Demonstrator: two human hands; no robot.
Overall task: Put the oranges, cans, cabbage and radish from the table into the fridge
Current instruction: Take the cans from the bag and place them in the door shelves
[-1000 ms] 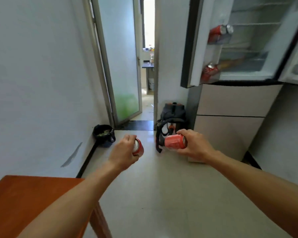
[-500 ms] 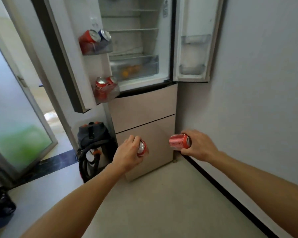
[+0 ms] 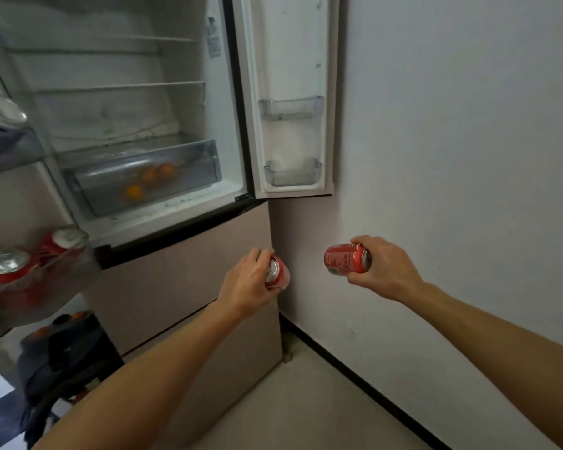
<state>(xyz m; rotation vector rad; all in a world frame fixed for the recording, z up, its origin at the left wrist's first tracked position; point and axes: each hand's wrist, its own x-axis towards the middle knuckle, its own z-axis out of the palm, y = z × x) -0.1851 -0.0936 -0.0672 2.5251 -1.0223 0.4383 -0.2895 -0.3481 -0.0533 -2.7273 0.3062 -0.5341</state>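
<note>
Centre frame: left hand (image 3: 247, 284) grips the left can (image 3: 277, 270), top toward the camera. Right hand (image 3: 387, 271) grips the right can (image 3: 345, 258) on its side, long axis left-right. The fridge (image 3: 182, 261) stands open beyond, up-frame. The left door bin (image 3: 39, 287), lower left, holds stored cans (image 3: 4, 266), probably two (blurred); the left hand is nearer it. Oranges (image 3: 150, 173) sit in the crisper drawer (image 3: 189, 157), upper centre.

Right half of the frame: plain white wall (image 3: 462, 151), with a few small specks low down. Along its foot, running from centre to lower right: black skirting board (image 3: 355, 374). Bottom centre: pale beige floor (image 3: 306, 410). Lower left: dark bag (image 3: 65, 362) with orange fittings and black straps, standing on the floor. Far lower-left corner: dark blue floor strip (image 3: 0, 409), blurred.
</note>
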